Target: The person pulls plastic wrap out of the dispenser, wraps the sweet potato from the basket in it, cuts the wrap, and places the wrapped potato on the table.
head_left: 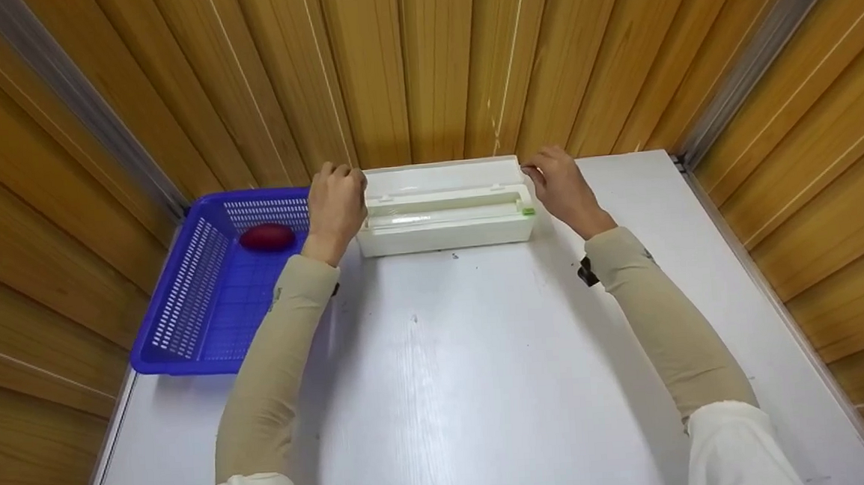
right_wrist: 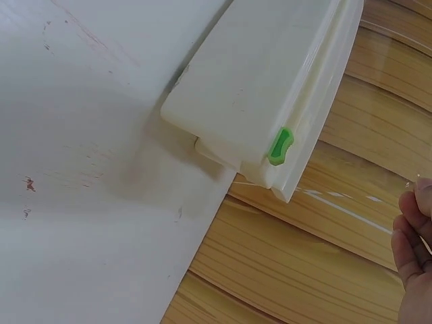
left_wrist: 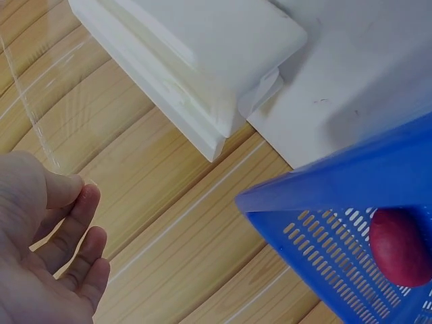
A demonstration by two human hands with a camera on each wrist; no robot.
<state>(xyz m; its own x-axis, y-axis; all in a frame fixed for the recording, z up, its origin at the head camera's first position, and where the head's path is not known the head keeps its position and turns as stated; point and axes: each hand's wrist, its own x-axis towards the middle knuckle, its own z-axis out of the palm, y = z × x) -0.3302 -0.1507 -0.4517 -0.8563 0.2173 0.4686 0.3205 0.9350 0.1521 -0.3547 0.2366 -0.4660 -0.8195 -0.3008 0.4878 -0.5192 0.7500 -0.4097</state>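
Note:
A white plastic cling film dispenser lies at the far edge of the white table, with a green slider at its right end. My left hand is at its left end and my right hand at its right end. In the left wrist view, thumb and forefinger of the left hand pinch a thin clear film near the dispenser. In the right wrist view the film's edge runs from beside the slider to the fingertips of the right hand.
A blue slotted basket stands at the table's left side with a red round object inside. Wood-panelled walls close in behind and on both sides. The near half of the table is bare white board.

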